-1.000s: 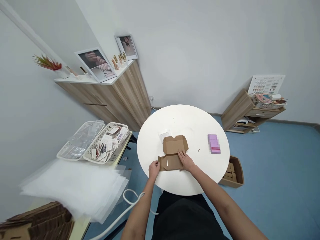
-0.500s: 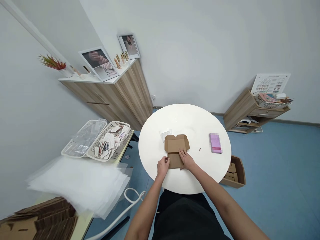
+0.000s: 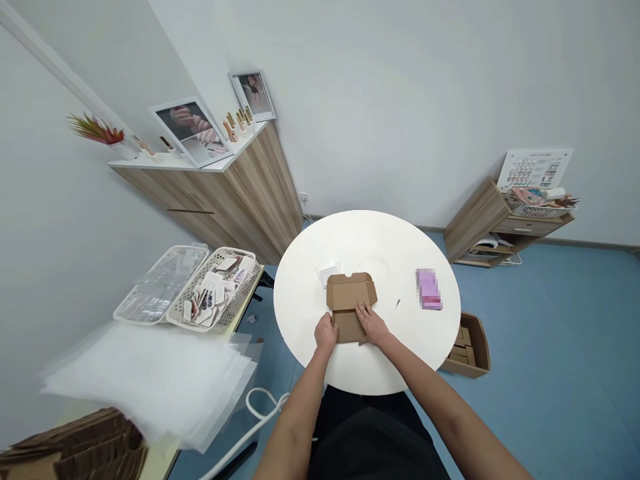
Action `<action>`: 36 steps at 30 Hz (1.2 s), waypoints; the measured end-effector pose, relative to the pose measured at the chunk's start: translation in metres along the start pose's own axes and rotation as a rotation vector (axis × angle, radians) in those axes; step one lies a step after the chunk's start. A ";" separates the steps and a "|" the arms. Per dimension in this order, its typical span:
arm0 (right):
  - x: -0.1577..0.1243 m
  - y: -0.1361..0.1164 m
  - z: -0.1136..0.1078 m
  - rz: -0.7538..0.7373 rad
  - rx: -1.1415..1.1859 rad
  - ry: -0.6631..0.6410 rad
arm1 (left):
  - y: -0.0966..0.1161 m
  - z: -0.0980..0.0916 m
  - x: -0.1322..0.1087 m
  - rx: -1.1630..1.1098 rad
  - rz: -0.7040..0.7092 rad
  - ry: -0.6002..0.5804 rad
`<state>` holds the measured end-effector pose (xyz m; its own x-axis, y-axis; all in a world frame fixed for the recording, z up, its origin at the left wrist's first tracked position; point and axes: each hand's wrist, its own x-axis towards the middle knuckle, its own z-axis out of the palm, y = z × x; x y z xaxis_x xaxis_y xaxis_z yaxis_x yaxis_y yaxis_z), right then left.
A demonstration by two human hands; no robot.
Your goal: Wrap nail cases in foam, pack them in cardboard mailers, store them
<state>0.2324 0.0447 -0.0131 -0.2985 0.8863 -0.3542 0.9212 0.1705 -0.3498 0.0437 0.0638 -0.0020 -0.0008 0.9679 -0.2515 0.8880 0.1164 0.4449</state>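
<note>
A small brown cardboard box (image 3: 349, 293) lies on the round white table (image 3: 370, 233), its lid laid open to the far side with the side flaps spread out. My left hand (image 3: 326, 331) is closed on the box's left edge. My right hand (image 3: 373, 324) grips the right side, fingers stretched over the inside and thumb toward the near edge. Just behind the box's left corner rests a small clear packet with a white card (image 3: 327, 274). A purple pack (image 3: 429, 289), blurred out, lies apart at the right of the table.
On the left side table are a white basket of cards (image 3: 213, 293), a clear plastic tray (image 3: 163, 283), translucent sheets (image 3: 150, 380) and stacked flat cardboard (image 3: 95, 447). A bin of folded boxes (image 3: 473, 350) stands on the floor at right. A wooden cabinet (image 3: 255, 193) stands behind left.
My left fingers have settled more closely against the box's left edge. My right hand keeps its place on the box. The whole view has shifted slightly.
</note>
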 end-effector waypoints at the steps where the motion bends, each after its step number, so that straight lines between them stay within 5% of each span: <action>1: 0.000 0.000 -0.001 -0.003 -0.006 0.001 | 0.000 0.001 0.000 0.006 0.015 0.007; 6: 0.001 -0.001 -0.004 -0.036 -0.016 -0.001 | -0.004 0.001 -0.012 0.012 0.105 0.116; 9: 0.008 -0.003 -0.006 -0.129 -0.007 -0.006 | -0.009 0.000 -0.024 0.050 0.368 0.207; 13: 0.022 -0.015 -0.012 -0.276 -0.008 -0.015 | -0.025 -0.002 -0.032 0.174 0.668 0.123; 21: 0.052 -0.039 -0.025 -0.413 0.014 0.016 | -0.070 0.003 -0.016 0.228 0.460 0.227; 24: 0.063 -0.021 -0.028 -0.282 0.115 0.242 | -0.079 0.002 -0.008 0.213 0.354 0.291; 28: 0.082 0.019 -0.033 0.072 0.231 0.515 | -0.084 -0.003 0.002 0.187 0.277 0.304; 32: 0.098 0.045 -0.037 0.357 0.305 0.452 | -0.079 -0.007 0.007 0.145 0.213 0.307; 36: 0.104 0.051 -0.040 0.469 0.309 0.356 | -0.074 -0.011 0.010 0.111 0.194 0.294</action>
<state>0.2584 0.1625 -0.0331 0.2662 0.9336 -0.2399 0.8036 -0.3524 -0.4796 -0.0270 0.0675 -0.0275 0.0552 0.9941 0.0933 0.9291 -0.0854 0.3599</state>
